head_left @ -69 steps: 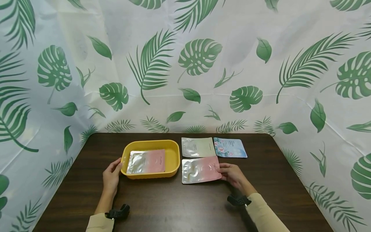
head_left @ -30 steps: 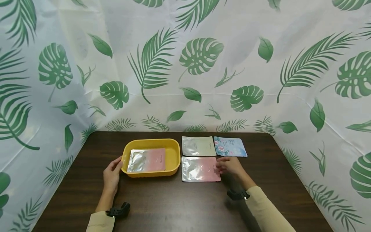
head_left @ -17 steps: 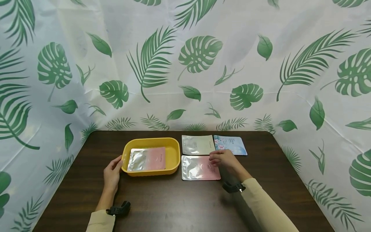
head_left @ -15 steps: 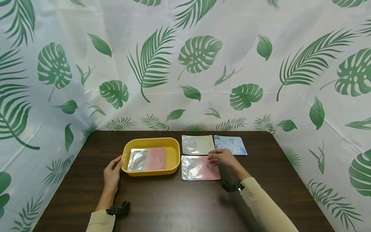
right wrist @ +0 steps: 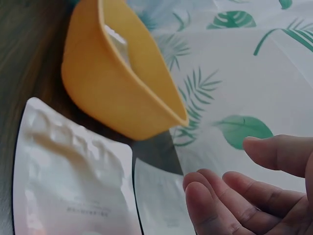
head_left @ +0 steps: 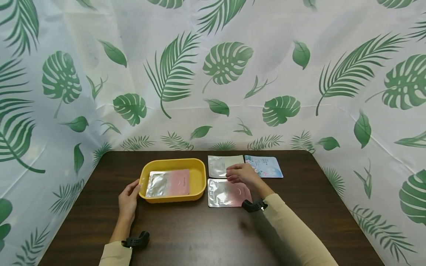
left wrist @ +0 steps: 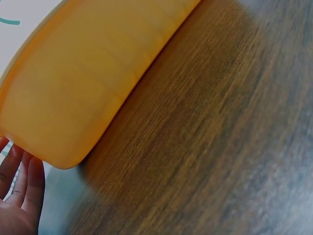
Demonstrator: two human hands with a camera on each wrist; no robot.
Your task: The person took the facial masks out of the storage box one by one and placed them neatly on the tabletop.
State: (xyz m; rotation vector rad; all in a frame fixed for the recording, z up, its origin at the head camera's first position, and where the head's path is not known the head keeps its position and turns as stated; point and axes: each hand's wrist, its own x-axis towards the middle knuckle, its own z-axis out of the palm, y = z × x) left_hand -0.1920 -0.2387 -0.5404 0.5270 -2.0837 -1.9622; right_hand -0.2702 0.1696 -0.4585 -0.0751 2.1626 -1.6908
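My left hand (head_left: 127, 201) touches the left end of a yellow plastic basket (head_left: 166, 200), its fingers fairly straight against the outer wall in the left wrist view. Inside the basket lies a silver-and-pink foil sachet (head_left: 168, 183), like a face mask packet. My right hand (head_left: 244, 175) hovers over the packets to the basket's right, fingers loosely bent, thumb apart, with nothing held. Below it, a second pink sachet (head_left: 224, 194) lies flat. The hand partly covers a silver-and-pale-green sachet (head_left: 217, 168) behind that one. A blue floral sachet (head_left: 269, 168) lies at the back right.
Everything lies on a dark wood-grain table (head_left: 196, 236). Leaf-printed white cloth (head_left: 186, 85) hangs along its back and sides. A black band with a camera (head_left: 254, 205) sits on the right wrist, another (head_left: 136, 241) on the left.
My right hand has let go of the nearer pink sachet, which now lies flat and straight. That hand has since moved left and back over the packets. The left hand stays put.
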